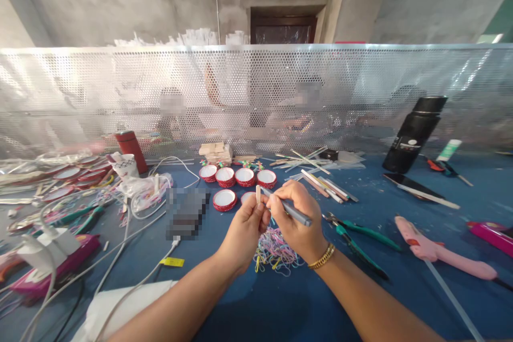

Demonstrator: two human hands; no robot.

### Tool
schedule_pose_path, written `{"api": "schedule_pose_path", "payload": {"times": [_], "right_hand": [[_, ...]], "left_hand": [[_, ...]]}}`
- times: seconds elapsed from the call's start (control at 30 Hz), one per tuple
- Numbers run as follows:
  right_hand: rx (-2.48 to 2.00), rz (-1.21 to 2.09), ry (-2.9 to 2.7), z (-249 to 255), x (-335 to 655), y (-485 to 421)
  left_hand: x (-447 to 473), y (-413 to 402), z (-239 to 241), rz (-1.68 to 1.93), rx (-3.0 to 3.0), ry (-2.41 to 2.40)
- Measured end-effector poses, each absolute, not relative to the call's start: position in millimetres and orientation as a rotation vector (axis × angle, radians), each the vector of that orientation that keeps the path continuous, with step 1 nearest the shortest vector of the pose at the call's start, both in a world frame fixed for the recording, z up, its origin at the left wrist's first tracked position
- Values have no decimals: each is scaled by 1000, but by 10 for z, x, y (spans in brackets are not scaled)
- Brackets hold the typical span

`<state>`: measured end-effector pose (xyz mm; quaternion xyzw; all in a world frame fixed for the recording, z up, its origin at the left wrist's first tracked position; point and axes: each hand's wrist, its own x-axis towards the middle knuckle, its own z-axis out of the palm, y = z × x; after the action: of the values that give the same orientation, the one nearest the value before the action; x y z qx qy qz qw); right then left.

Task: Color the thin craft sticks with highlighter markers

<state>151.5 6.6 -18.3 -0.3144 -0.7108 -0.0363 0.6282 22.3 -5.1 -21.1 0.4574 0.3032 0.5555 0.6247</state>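
Now left hand [244, 227] pinches short pale stick [258, 194] upright; right hand [294, 219] — grey pen [289, 209].

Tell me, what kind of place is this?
Probably a shared craft workshop. The blue table holds a pink glue gun, green pliers and red-rimmed cups; the left hand pinches a white stick, the right hand a grey pen, and people are behind a mesh screen.

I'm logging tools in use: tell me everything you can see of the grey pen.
The grey pen is slim and matte, seemingly plastic or metal. The right hand grips it like a writing tool, slanted, tip pointing up-left at the small pale stick pinched upright in the left hand. It hangs above coloured rubber bands on the blue table.
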Motion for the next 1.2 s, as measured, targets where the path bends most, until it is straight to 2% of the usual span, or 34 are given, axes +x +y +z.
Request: {"api": "schedule_pose_path", "payload": {"times": [0.83, 1.07, 1.2], "right_hand": [[-751, -174, -1640, -120, 1542, 70], [-800, -373, -1323, 38, 1729, 20], [-756, -473, -1401, 277, 1754, -56]], "left_hand": [[209, -42, -219, 1268, 1099, 717], [147, 6, -165, 1476, 948, 719], [116, 35, -171, 1570, 914, 688]]}}
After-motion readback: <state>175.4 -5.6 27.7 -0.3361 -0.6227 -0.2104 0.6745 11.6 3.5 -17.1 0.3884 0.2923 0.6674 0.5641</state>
